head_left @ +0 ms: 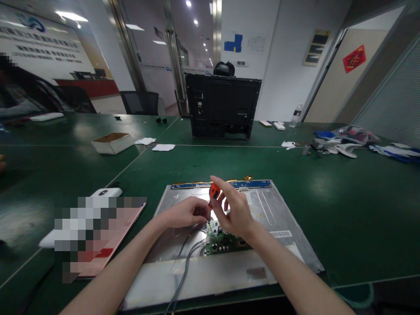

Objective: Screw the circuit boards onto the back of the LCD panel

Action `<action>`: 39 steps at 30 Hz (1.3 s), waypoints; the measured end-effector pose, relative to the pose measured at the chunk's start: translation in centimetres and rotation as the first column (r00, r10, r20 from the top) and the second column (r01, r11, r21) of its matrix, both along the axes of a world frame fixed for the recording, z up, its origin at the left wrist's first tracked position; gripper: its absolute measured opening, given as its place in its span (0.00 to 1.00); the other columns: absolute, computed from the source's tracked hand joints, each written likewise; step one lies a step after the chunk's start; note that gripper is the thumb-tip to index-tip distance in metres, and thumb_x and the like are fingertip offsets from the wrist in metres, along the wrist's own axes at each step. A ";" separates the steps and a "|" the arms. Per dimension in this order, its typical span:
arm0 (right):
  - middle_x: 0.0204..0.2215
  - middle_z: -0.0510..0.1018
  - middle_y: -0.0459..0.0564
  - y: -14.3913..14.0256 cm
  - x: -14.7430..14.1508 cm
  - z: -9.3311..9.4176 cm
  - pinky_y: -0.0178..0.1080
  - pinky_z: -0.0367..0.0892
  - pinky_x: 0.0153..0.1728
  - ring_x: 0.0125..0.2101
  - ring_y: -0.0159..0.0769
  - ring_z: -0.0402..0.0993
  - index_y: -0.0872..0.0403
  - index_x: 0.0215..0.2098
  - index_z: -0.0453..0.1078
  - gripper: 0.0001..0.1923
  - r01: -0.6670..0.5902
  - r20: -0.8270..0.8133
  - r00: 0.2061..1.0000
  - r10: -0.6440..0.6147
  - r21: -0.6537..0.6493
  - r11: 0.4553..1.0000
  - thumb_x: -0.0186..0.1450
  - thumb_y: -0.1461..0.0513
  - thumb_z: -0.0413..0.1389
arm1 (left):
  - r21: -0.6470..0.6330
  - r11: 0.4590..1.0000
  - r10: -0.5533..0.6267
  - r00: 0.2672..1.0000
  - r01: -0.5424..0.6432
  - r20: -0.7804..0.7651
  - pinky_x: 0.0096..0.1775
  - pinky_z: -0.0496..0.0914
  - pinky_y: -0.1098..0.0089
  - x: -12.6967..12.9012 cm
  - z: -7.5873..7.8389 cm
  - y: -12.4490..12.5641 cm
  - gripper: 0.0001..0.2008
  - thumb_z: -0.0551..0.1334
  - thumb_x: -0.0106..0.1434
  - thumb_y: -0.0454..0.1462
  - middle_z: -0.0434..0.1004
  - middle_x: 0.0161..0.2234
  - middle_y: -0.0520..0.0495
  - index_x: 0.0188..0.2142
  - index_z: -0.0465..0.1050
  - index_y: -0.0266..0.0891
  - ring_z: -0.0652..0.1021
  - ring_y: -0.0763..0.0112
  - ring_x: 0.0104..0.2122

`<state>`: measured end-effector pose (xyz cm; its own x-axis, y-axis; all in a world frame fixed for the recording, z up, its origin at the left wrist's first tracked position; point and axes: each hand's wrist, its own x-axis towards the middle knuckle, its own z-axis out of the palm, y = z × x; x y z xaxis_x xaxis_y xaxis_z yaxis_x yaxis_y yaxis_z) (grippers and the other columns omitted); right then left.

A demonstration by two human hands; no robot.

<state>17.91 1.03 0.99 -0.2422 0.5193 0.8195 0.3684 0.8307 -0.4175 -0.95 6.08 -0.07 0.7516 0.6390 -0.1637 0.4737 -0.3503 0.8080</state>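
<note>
Smooth dark-green tabletop. Flat silvery metal panel lies on it, grey cables trailing off near edge. Left hand over panel, fingers pinched together near screwdriver shaft just above small green circuit board. Right hand just right of it, fingers curled around orange-handled screwdriver, held upright, tip down at board. Black rectangular frame upright at far side.

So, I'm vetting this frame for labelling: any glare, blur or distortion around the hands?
Head view: ceiling lights glare off the metal panel between the left hand and right hand; the screwdriver and green board read fairly sharp; wide-angle bending curves the table edges and walls; a pixelated patch masks the items at left.
</note>
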 end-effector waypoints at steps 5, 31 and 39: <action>0.37 0.73 0.48 0.0 -0.1 0.0 0.30 0.64 0.19 0.23 0.27 0.67 0.47 0.63 0.54 0.26 0.023 -0.016 1.000 -0.023 0.003 1.000 0.68 0.64 0.51 | 0.035 0.999 -0.019 1.000 0.019 0.000 0.33 0.67 0.70 0.0 0.2 0.2 0.05 0.62 0.54 0.36 0.74 0.27 0.50 0.30 0.72 0.36 0.73 0.67 0.29; 0.35 0.72 0.46 0.1 -0.3 -0.1 0.30 0.62 0.18 0.22 0.26 0.66 0.48 0.61 0.54 0.25 0.036 -0.023 0.999 -0.036 0.014 0.999 0.67 0.63 0.52 | 0.101 0.995 -0.019 1.000 0.020 -0.010 0.33 0.66 0.70 0.1 0.7 -0.1 0.05 0.62 0.55 0.37 0.73 0.27 0.51 0.29 0.72 0.37 0.72 0.67 0.30; 0.36 0.73 0.46 0.1 -0.1 0.0 0.31 0.63 0.19 0.22 0.26 0.65 0.48 0.60 0.55 0.25 0.036 -0.003 0.999 -0.036 0.013 0.999 0.67 0.61 0.53 | 0.061 0.998 0.002 1.000 -0.004 0.022 0.32 0.65 0.71 0.3 0.7 -0.3 0.06 0.63 0.55 0.39 0.72 0.25 0.51 0.27 0.72 0.37 0.71 0.69 0.28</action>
